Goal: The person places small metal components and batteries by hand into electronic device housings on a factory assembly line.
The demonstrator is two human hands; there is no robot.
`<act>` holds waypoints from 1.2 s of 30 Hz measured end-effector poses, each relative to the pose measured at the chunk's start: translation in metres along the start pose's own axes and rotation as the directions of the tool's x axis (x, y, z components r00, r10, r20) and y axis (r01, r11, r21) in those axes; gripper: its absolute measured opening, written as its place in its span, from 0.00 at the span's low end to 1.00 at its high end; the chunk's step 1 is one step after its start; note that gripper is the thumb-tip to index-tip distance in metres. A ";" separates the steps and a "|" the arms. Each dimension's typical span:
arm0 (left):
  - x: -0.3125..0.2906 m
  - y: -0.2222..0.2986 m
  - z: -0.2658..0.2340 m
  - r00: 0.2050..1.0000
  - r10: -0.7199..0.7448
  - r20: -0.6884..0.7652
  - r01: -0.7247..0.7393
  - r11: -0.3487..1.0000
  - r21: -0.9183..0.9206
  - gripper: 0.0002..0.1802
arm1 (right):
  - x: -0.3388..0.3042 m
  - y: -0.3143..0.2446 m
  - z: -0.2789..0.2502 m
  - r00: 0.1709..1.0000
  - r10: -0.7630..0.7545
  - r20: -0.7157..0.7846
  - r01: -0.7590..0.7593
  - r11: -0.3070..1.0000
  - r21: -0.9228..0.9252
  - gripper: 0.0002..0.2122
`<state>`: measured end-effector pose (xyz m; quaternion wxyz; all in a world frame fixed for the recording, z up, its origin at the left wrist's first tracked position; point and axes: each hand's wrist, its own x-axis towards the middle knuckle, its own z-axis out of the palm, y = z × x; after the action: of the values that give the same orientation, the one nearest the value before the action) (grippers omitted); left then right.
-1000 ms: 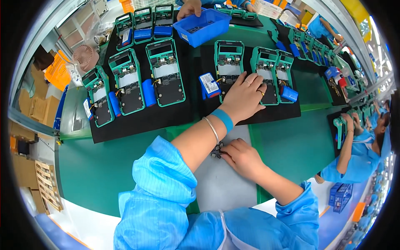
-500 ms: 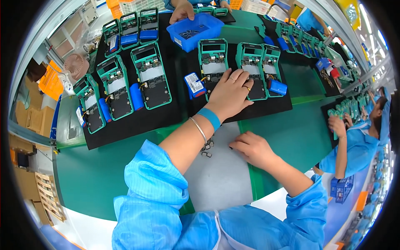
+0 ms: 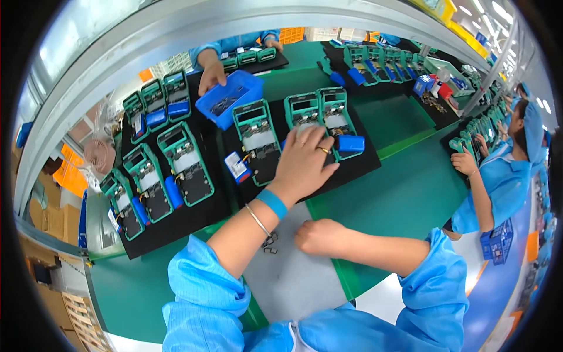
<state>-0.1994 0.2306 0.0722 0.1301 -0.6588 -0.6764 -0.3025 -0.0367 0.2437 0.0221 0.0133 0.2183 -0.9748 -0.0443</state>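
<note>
My left hand (image 3: 302, 161) reaches over a green-framed handheld device (image 3: 304, 105) on the black mat at centre right, fingers stretched and thumb apart; the fingertips cover part of it. My right hand (image 3: 319, 237) is curled closed over the grey mat (image 3: 293, 276), and whatever it may hold is hidden. Beside it, near my left wrist, lie several small dark square parts (image 3: 270, 243). Left of my left hand sits another open device (image 3: 258, 141) with a white-labelled battery (image 3: 237, 166) next to it. A blue battery (image 3: 351, 144) rests across the device at the right.
More devices with blue batteries stand on the left black mat (image 3: 217, 208). Across the table, a co-worker's hand (image 3: 212, 76) touches a blue bin (image 3: 249, 88) of small parts. Another co-worker (image 3: 498, 176) works at the right. A metal frame bar (image 3: 234, 26) spans the top.
The view has shifted, so the table appears lower and to the left. My left hand has moved rightward over the devices. My right hand has curled further, hiding its fingertips.
</note>
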 end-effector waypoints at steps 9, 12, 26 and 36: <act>0.030 0.012 0.073 0.997 -0.011 0.072 0.009 0.999 0.032 0.34 | -0.068 0.089 -0.109 0.774 0.480 -0.414 -0.314 0.857 0.408 0.05; 0.032 0.017 0.071 0.999 0.026 -0.034 -0.024 0.999 0.043 0.30 | -0.072 0.146 -0.106 0.604 0.585 -0.541 -0.460 0.810 0.362 0.04; 0.031 0.018 0.062 0.998 -0.051 -0.034 0.049 0.998 -0.044 0.29 | -0.033 0.235 -0.046 0.870 0.174 -0.461 -0.322 0.909 -0.264 0.07; 0.032 0.017 0.068 0.995 -0.012 -0.100 0.014 1.000 0.023 0.21 | -0.029 0.231 -0.051 0.897 0.122 -0.425 -0.306 0.865 -0.398 0.06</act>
<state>-0.1713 0.2952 0.0408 0.1696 -0.6369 -0.6769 -0.3278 -0.1063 0.4601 0.0943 0.2603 0.1015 -0.9333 -0.2255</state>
